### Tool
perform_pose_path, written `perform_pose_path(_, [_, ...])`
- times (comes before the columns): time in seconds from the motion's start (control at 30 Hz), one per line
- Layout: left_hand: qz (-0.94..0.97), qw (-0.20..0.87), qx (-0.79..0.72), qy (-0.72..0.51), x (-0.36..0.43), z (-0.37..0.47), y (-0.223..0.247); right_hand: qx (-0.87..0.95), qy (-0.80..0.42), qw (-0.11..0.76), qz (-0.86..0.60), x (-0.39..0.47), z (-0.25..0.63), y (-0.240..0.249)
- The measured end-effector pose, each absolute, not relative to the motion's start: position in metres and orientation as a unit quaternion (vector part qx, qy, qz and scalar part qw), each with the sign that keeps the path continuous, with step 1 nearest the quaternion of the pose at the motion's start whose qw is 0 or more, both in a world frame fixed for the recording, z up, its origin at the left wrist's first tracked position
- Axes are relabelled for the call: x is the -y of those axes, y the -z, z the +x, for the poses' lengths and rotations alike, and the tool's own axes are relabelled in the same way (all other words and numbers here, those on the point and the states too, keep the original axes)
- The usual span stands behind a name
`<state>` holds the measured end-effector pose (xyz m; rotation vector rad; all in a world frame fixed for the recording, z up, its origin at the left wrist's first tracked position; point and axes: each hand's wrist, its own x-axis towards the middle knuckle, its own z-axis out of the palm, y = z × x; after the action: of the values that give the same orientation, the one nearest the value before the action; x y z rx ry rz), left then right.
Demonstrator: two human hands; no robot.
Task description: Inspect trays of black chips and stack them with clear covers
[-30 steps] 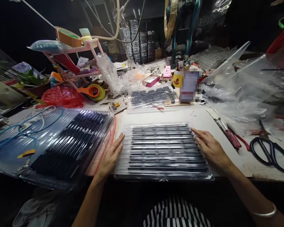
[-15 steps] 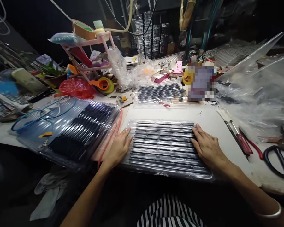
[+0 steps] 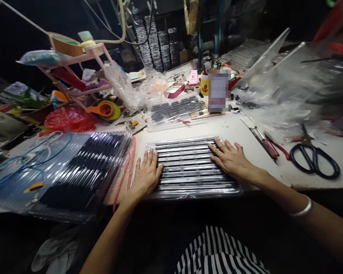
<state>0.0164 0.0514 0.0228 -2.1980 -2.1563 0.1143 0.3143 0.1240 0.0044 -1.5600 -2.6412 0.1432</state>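
Observation:
A clear plastic tray (image 3: 188,163) with rows of dark strips lies at the front edge of the white table. My left hand (image 3: 146,173) rests on its left edge with the fingers spread. Across the tray's upper right part lies my right hand (image 3: 231,156), its fingers also spread and flat. To the left is a larger stack of clear trays (image 3: 85,163) holding dark strips, with blue cable on top. Behind the front tray sits another clear tray (image 3: 175,110) of thin dark strips.
Scissors (image 3: 314,158) and a red-handled screwdriver (image 3: 270,147) lie at the right. A phone (image 3: 218,91) stands by a yellow cup (image 3: 204,84). A pink rack (image 3: 82,57), a red bag (image 3: 70,118) and plastic bags (image 3: 280,99) surround the work area.
The view has swung to the right. My left hand has come further onto the tray's left edge, and the fingers of both hands are more spread.

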Motion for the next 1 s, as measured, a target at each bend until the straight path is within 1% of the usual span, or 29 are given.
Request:
perform_pose_path(0.17, [-0.78,0.016,0.626,0.0,-0.066,0.012,-0.015,0.863,-0.097,0.005,-0.495,-0.127,0.316,-0.012])
perform_pose_path(0.33, [-0.788,0.052,0.613,0.026,-0.074,0.018,-0.012,0.863,-0.118,-0.01,-0.49,-0.126,0.317,-0.025])
perform_pose_path(0.37, [-0.783,0.059,0.619,0.03,-0.076,0.021,-0.011,0.865,-0.114,-0.006,-0.489,-0.124,0.313,-0.03])
perform_pose_path(0.43, [-0.775,0.063,0.628,0.036,-0.077,0.025,-0.008,0.876,-0.094,0.028,-0.472,-0.121,0.3,-0.039])
perform_pose_path(0.5, [-0.775,0.056,0.629,0.039,-0.076,0.027,-0.006,0.897,-0.085,0.059,-0.429,-0.118,0.284,-0.041])
perform_pose_path(0.57, [-0.777,0.04,0.627,0.033,-0.075,0.027,-0.005,0.915,-0.096,0.055,-0.387,-0.117,0.271,-0.037])
perform_pose_path(0.63, [-0.778,0.023,0.627,0.021,-0.073,0.028,-0.007,0.924,-0.114,0.033,-0.364,-0.12,0.265,-0.028])
perform_pose_path(0.73, [-0.776,0.012,0.631,0.015,-0.072,0.027,-0.011,0.927,-0.125,0.04,-0.351,-0.13,0.27,-0.017])
perform_pose_path(0.87, [-0.787,-0.021,0.615,0.037,-0.069,0.013,-0.009,0.914,-0.127,0.069,-0.379,-0.145,0.293,-0.011])
perform_pose_path(1.0, [-0.736,-0.062,0.662,0.128,-0.068,-0.011,0.0,0.887,-0.138,0.094,-0.43,-0.153,0.31,-0.007])
